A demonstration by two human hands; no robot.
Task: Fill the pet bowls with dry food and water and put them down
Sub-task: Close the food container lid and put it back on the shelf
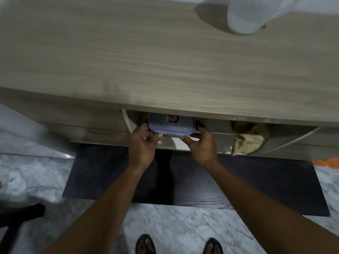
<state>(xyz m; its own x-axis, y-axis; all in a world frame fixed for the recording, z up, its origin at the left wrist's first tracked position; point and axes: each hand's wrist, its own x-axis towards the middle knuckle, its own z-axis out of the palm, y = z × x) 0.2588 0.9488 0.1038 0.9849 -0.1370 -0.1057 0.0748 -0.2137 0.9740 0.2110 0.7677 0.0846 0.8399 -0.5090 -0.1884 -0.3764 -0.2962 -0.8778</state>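
Hands, left hand (142, 143) and right hand (200, 145), grip a clear lidded container (171, 125) under the wooden countertop (146, 61), above marble floor (174, 226).

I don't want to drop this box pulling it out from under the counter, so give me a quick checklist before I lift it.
1. Both hands on it: ok. The left hand and right hand grip the clear container at opposite near corners.
2. Lid on: ok; whether the clips are latched, cannot tell.
3. Contents are dry food: cannot tell.
4. Headroom: not ok. The countertop edge overhangs the container's far half.
5. Landing spot: ok. Bare counter lies left of the translucent jug.
6. Cloth snagging: ok. It hangs well to the right, apart from the container.
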